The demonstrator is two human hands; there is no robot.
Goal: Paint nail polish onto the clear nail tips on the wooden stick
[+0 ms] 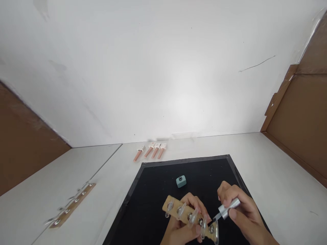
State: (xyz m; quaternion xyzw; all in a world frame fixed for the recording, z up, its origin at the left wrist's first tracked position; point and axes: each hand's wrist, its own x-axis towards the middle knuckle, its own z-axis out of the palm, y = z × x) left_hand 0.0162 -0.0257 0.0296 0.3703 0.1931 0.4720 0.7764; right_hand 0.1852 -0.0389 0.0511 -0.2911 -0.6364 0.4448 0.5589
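My left hand point(184, 231) grips a wooden nail-tip display strip point(176, 210), tilted down to the right, with several clear nail tips standing along it on small round mounts. In my right hand point(242, 211) is a nail polish brush point(229, 208) with a silver cap, pinched between thumb and fingers. The dark bristles point down-left and sit at the nail tips near the strip's right end; I cannot tell whether they touch. Beyond both hands, a teal polish bottle point(181, 181) with its round mouth uncapped stands on the black mat point(155, 190).
Several bottles with pinkish handles and white square ends point(157, 145) lie behind the mat. A second wooden strip with clear nail tips point(73, 208) lies on the white table at left. Brown cardboard panels point(301, 122) flank both sides, with a white wall point(163, 75) behind.
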